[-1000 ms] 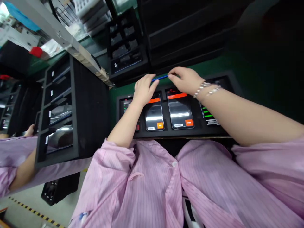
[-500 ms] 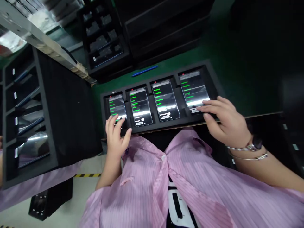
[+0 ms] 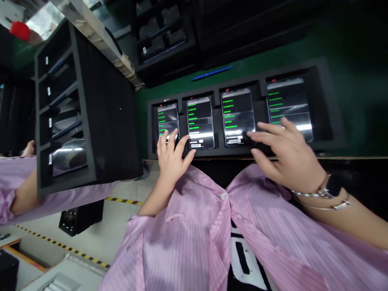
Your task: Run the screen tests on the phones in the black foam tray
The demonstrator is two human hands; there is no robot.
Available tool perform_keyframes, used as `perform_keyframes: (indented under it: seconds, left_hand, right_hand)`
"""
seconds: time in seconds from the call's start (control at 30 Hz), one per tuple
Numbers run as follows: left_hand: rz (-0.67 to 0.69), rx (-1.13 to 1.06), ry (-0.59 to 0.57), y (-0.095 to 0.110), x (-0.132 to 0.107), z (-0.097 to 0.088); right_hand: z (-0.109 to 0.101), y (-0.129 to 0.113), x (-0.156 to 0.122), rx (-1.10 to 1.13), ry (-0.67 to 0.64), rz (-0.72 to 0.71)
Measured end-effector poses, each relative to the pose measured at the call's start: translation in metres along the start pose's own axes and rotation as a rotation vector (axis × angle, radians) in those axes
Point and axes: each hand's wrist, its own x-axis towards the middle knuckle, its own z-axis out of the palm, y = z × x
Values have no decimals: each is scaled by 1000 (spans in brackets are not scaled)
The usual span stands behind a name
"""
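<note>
The green text (image 3: 193, 119) on the phone screens (image 3: 238, 117) is too small to read.

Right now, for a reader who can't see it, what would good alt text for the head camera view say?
A person's left hand and right hand hover over a black foam tray holding four smartphones, whose screens show green text. The left hand is at the leftmost phone, and the right, wearing a watch and bracelet, spans the two rightmost. A blue pen lies beyond the tray.

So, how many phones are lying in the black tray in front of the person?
4. They sit side by side in the black tray: the first phone, partly covered by the left hand, then the second phone, the third phone, and the fourth phone, partly behind the right hand.
</note>
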Motion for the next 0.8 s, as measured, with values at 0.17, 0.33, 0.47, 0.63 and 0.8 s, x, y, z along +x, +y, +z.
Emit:
perform_keyframes:
  seconds: [0.17,0.33,0.47,0.63,0.8]
  left_hand:
    - [-24,21,-56,8,4,-2]
    - [-42,25,-101,15,8,0]
    - [-38,-29,-41,2,4,-14]
    - [-131,-42,155,-38,-13,-38]
    - [-147,-34,45,-55,-24,-31]
  right_hand:
    - [19,-4,8,59,-72,62]
    - [25,0,3,39,-80,64]
    - [27,-1,2,-33,-85,29]
    - [27,-2,3,-4,-52,32]
    - [10,9,-1,1,142,157]
